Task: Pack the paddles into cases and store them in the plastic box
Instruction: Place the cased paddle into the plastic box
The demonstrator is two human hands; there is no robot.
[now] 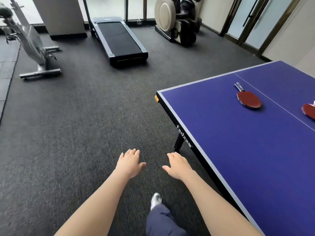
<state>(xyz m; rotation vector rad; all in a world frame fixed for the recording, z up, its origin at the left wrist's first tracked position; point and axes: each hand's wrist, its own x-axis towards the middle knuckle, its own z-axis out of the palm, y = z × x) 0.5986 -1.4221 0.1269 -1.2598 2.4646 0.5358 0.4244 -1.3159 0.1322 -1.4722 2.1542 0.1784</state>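
paddles: 2 red paddles are lying loose on the blue table; one paddle (248,99) is sitting whole, handle pointing away, and the second paddle (309,111) is being cut off by the right edge of the view.
progress: nothing is looking packed yet. no cases and no plastic box are showing anywhere in view, so by my judgement the whole task is remaining (finding the cases is likely coming first).
hands: the left hand (128,163) and the right hand (177,165) are both hovering palm-down over the floor, fingers relaxed and holding nothing, well apart from the paddles.
surface: the table (238,142) is showing a white centre line running between the 2 paddles, with a pale edge and a dark leg.
room: dark carpet (76,125) is covering the floor; a treadmill (119,41), an exercise bike (32,48) and a massage chair (177,21) are standing along the far side by the windows.
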